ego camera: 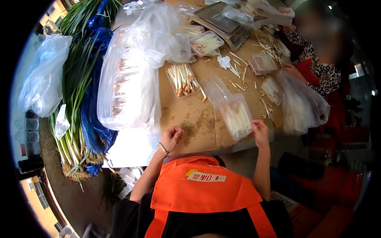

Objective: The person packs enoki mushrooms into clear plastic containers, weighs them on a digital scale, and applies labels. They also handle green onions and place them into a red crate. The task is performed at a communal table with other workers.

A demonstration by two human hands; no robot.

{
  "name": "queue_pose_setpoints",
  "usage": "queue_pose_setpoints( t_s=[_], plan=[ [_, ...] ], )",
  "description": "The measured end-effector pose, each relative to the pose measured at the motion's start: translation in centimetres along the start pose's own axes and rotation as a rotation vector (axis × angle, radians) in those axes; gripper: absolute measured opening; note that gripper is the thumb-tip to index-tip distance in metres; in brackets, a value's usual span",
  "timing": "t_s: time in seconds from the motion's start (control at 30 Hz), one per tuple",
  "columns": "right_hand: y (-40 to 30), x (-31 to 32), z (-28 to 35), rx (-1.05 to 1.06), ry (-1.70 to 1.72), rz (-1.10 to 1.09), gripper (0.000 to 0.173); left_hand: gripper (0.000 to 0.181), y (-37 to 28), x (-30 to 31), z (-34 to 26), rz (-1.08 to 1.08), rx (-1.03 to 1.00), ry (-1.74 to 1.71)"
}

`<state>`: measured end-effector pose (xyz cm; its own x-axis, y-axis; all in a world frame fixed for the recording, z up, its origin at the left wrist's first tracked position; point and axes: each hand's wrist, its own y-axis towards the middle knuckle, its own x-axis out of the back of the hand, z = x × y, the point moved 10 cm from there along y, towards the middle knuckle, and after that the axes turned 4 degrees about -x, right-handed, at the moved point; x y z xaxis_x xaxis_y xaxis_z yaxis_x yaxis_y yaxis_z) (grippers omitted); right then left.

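My right hand [260,133] pinches the near right edge of a clear plastic tray [237,119] packed with white stalks that have brownish ends. The tray is tilted at the table's near edge. Against its far side lies a sheet of clear plastic [215,88]; I cannot tell whether it is a lid or a bag. My left hand [172,139] hovers by the near edge with its fingers curled in and nothing visible in them. Farther off, an open tray [183,79] holds trimmed white stalks with brown root ends, one stalk [203,92] hanging over its corner.
Bagged trays [129,86] fill the left side, beside long green onions [76,98] and blue plastic [95,119]. A scale [221,22] and filled trays [207,44] stand at the back. Scraps [238,68] litter the cardboard [190,113]. A person's hand [294,73] is at right.
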<state>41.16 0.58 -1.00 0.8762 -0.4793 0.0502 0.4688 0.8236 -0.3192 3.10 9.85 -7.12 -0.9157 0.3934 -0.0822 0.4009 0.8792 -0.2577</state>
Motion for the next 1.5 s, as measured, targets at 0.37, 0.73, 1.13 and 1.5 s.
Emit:
queue_pose_setpoints(
  t_s=[0.37, 0.73, 1.13, 1.5],
  plan=[
    [6.7, 9.9, -0.6, -0.065, -0.173, -0.061, 0.012, 0.027, 15.9, 8.5, -3.6, -0.665, -0.27, 0.266],
    [6.3, -15.1, -3.9, -0.329, 0.054, 0.485, 0.044, 0.016, 13.6, 3.6, -1.4, -0.431, -0.047, 0.152],
    [18.4, -16.1, 10.2, -0.104, 0.334, 0.498, 0.044, 0.023, 22.7, -6.7, -16.9, -0.334, -0.239, 0.04],
    [43.8, -11.5, 18.8, 0.016, 0.328, 0.319, 0.028, 0.01, 17.8, -4.3, -15.2, -0.379, -0.089, 0.024]
  ],
)
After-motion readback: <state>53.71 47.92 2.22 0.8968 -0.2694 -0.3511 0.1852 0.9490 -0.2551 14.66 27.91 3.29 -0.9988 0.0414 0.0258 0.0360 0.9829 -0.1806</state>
